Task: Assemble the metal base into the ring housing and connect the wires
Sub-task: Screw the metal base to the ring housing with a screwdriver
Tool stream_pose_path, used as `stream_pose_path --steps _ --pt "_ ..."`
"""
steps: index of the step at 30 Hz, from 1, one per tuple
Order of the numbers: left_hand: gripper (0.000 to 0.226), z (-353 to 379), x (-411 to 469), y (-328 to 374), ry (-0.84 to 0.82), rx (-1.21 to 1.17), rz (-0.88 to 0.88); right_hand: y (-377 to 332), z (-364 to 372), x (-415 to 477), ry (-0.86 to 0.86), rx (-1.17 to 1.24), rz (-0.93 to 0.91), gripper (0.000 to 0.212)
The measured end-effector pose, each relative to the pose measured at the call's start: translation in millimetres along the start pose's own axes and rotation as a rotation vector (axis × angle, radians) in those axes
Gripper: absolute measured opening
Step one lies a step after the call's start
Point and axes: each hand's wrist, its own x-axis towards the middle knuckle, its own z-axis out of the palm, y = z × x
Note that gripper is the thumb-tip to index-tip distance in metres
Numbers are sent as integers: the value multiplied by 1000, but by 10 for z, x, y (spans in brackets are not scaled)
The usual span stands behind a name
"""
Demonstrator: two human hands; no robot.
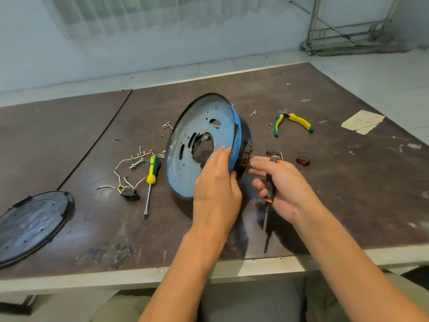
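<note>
Left hand (217, 191) fingers clasping rim of metal base (199, 145), tilted on edge inside ring housing (243, 145). Right hand (282, 184) closed around orange-black screwdriver (268, 194), fingertips at housing. Wires (126, 170) well left of the fingers.

Counting what's sitting on the table (325, 182) right now:
- 2 screwdrivers: one green/yellow flathead (151, 180), one orange/black (269, 191)
- 1 pair of pliers (293, 121)
- 1 blue metal base (204, 145) with 1 black ring housing (246, 149) behind it
- 1 black round cover (32, 225)
- 3 rocker switches: one wired (130, 194), two loose (303, 160) (272, 152)
- 1 wire bundle (126, 166)
- 1 big bolt (137, 163)
- 1 paper scrap (362, 122)
- loose screws: too small, not getting a firm count

2 hands showing.
</note>
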Motion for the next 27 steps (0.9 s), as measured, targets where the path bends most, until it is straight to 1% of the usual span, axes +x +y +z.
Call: stream_pose_path --steps 3,5,6,8,11,16,20,23,25,27 --pt "42 -28 63 -49 -93 239 -40 81 -59 29 -130 30 220 16" --pt "29 -33 61 -82 -131 369 -41 129 -109 60 -212 63 347 9" --pt "23 -21 55 -96 -155 405 -31 152 -133 73 -247 96 405 6" --pt "17 36 45 -116 -228 442 -6 203 -178 95 -273 186 501 13" --pt "21 127 38 -119 -316 470 8 276 -220 96 -271 261 550 17" --pt "19 163 81 -186 -360 457 5 255 -289 110 -290 166 535 16" --pt "34 123 128 -264 -436 493 49 143 -323 121 -275 -49 450 22" --pt "38 84 137 -322 -442 501 85 -28 -364 133 -192 -166 294 36" --pt "36 82 150 -351 -442 494 105 -171 -423 174 -112 -220 131 31" --pt "35 88 189 -367 -446 510 136 -290 -487 242 -28 -325 -26 23"
